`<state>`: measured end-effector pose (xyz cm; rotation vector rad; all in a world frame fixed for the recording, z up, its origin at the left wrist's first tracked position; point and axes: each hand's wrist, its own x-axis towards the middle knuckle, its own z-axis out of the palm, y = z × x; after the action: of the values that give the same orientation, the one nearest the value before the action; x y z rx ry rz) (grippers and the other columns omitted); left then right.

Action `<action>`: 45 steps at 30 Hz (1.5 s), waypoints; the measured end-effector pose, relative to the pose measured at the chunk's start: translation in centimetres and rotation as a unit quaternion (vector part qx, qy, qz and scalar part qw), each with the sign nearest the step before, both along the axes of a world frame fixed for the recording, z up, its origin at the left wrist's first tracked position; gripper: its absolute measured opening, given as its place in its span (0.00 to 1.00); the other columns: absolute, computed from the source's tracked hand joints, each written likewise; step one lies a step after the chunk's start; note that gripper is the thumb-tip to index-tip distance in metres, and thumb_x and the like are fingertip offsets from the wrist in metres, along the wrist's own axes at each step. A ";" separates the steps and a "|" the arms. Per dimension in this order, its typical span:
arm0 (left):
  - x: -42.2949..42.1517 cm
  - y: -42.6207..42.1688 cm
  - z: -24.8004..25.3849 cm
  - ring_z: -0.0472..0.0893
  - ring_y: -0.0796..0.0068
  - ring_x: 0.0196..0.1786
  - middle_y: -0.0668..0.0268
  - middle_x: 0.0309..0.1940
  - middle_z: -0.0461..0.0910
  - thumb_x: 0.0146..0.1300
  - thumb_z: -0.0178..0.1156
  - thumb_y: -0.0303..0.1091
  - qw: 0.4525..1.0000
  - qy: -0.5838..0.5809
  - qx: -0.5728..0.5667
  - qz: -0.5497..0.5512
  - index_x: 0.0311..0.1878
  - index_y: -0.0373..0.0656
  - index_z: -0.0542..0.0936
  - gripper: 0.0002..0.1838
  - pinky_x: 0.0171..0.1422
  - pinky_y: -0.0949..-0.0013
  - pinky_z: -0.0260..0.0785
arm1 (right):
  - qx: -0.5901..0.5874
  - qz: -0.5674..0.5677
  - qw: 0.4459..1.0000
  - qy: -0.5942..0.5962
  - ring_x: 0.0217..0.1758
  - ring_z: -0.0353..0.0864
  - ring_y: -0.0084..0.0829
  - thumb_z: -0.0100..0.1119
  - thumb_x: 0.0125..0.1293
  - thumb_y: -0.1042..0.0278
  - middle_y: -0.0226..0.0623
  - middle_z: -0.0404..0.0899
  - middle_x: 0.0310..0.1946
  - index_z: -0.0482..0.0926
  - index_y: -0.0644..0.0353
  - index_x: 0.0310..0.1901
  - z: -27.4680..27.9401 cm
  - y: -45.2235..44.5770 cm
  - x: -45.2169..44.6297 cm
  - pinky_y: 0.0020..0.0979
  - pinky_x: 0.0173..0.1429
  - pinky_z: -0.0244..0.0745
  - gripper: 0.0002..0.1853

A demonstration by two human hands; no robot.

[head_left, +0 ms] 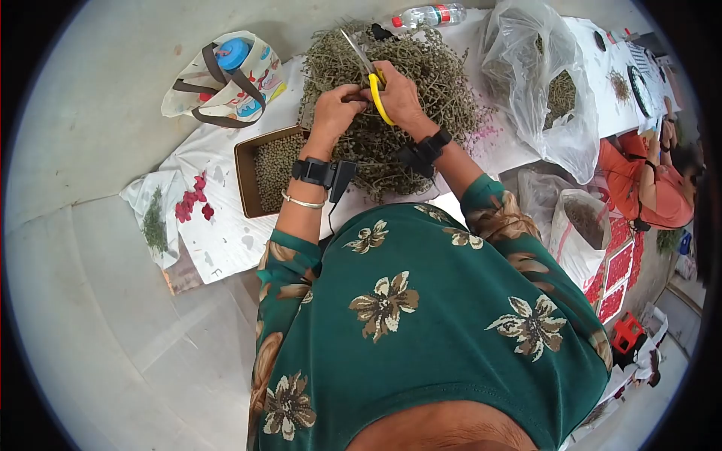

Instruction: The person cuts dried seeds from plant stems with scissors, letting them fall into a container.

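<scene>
My right hand is closed around a pair of scissors with yellow handles, the blades pointing up and away to the left. Close beside it, my left hand has its fingers pinched together; what they hold, if anything, is too small to make out. Both hands are over a large heap of dried, greyish-green plant stems. Left of the heap, partly behind my left forearm, stands a brown box holding many small round dried pods.
A printed tote bag with a blue-lidded container stands back left. Magenta petals lie on the white cloth. A water bottle lies behind the heap; a plastic bag of dried plants is right. Another person sits far right.
</scene>
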<state>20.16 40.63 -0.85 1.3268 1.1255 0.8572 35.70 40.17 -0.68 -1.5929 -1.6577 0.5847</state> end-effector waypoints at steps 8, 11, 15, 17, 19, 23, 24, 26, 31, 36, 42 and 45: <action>0.1 -1.3 -0.3 0.79 0.81 0.35 0.68 0.32 0.82 0.55 0.64 0.22 0.992 -0.039 0.006 0.121 0.38 0.34 0.83 0.07 0.41 0.78 0.71 | -0.069 0.123 0.915 0.378 0.32 0.77 0.21 0.70 0.51 0.74 0.28 0.76 0.29 0.76 0.60 0.48 1.0 -0.8 1.8 0.26 0.38 0.75 0.20; 0.4 -1.4 -0.2 0.78 0.79 0.34 0.69 0.30 0.82 0.54 0.65 0.24 0.989 -0.070 0.005 0.131 0.37 0.37 0.83 0.06 0.39 0.76 0.70 | -0.083 0.141 0.882 0.442 0.33 0.76 0.18 0.68 0.52 0.78 0.26 0.74 0.31 0.76 0.59 0.48 2.1 -1.5 2.4 0.24 0.40 0.75 0.19; 1.0 -2.1 1.3 0.76 0.75 0.32 0.68 0.27 0.81 0.53 0.67 0.28 0.958 0.111 0.219 0.148 0.35 0.40 0.83 0.06 0.39 0.72 0.68 | -0.105 0.144 0.895 0.409 0.35 0.77 0.20 0.65 0.55 0.80 0.27 0.74 0.34 0.76 0.59 0.49 3.3 -2.6 3.4 0.24 0.44 0.76 0.19; 1.1 -2.3 2.5 0.75 0.73 0.31 0.68 0.27 0.81 0.53 0.67 0.29 0.912 0.203 0.324 0.147 0.35 0.42 0.83 0.06 0.38 0.70 0.67 | -0.111 0.142 0.908 0.378 0.39 0.79 0.20 0.62 0.58 0.80 0.28 0.74 0.35 0.75 0.60 0.51 4.8 -3.0 3.7 0.24 0.46 0.76 0.18; 1.2 -2.3 3.5 0.74 0.69 0.32 0.67 0.26 0.80 0.53 0.67 0.31 0.901 0.197 0.332 0.198 0.34 0.43 0.83 0.06 0.39 0.67 0.67 | -0.096 0.141 0.905 0.390 0.39 0.79 0.20 0.62 0.58 0.80 0.27 0.74 0.35 0.75 0.60 0.51 6.8 -3.4 3.8 0.23 0.45 0.76 0.18; 1.6 -1.8 3.3 0.73 0.68 0.33 0.67 0.26 0.79 0.54 0.67 0.31 0.892 0.191 0.340 0.230 0.33 0.43 0.82 0.05 0.40 0.66 0.66 | -0.075 0.152 0.913 0.370 0.38 0.79 0.20 0.64 0.57 0.79 0.27 0.75 0.34 0.75 0.60 0.50 7.8 -4.0 4.2 0.22 0.44 0.75 0.18; 1.6 -1.9 3.2 0.73 0.69 0.33 0.67 0.26 0.79 0.54 0.67 0.31 0.891 0.191 0.340 0.234 0.33 0.43 0.82 0.05 0.40 0.66 0.66 | -0.081 0.164 0.928 0.326 0.37 0.79 0.20 0.66 0.56 0.79 0.28 0.75 0.34 0.75 0.60 0.50 7.2 -4.2 4.3 0.22 0.43 0.75 0.19; 1.1 -2.3 3.1 0.73 0.69 0.33 0.67 0.26 0.79 0.54 0.67 0.31 0.895 0.162 0.333 0.249 0.33 0.42 0.82 0.05 0.41 0.67 0.66 | -0.090 0.175 0.940 0.280 0.36 0.79 0.20 0.67 0.55 0.78 0.28 0.76 0.34 0.76 0.59 0.49 6.3 -4.9 4.3 0.21 0.43 0.74 0.19; 1.6 -2.9 3.7 0.73 0.70 0.34 0.67 0.27 0.78 0.55 0.67 0.29 0.906 0.052 0.334 0.253 0.33 0.41 0.81 0.05 0.43 0.68 0.65 | -0.121 0.131 0.921 0.347 0.42 0.78 0.20 0.67 0.57 0.76 0.31 0.80 0.37 0.73 0.60 0.53 6.7 -5.1 5.1 0.21 0.46 0.74 0.22; 1.8 -3.2 4.0 0.73 0.68 0.35 0.66 0.28 0.78 0.55 0.66 0.28 0.899 0.087 0.377 0.206 0.33 0.41 0.81 0.04 0.43 0.68 0.65 | -0.058 0.115 0.923 0.363 0.44 0.79 0.20 0.68 0.56 0.75 0.32 0.81 0.40 0.71 0.59 0.55 9.6 -5.0 4.8 0.21 0.47 0.74 0.24; 1.8 -3.9 3.9 0.74 0.65 0.37 0.66 0.30 0.79 0.53 0.67 0.28 0.885 0.137 0.408 0.178 0.33 0.43 0.81 0.05 0.43 0.66 0.65 | -0.004 0.122 0.972 0.203 0.43 0.78 0.19 0.67 0.57 0.76 0.31 0.81 0.39 0.73 0.59 0.53 8.7 -4.4 3.3 0.21 0.48 0.74 0.22; 1.7 -3.7 3.2 0.75 0.64 0.41 0.66 0.33 0.80 0.50 0.68 0.29 0.889 0.169 0.398 0.151 0.35 0.44 0.82 0.08 0.46 0.64 0.65 | -0.092 0.163 0.959 0.214 0.40 0.79 0.19 0.68 0.54 0.78 0.31 0.80 0.34 0.75 0.61 0.49 7.8 -4.3 3.9 0.21 0.42 0.76 0.20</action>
<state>21.83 36.92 2.39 2.0664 1.3291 1.4566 39.57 35.87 7.08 -1.2033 -1.5675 1.1939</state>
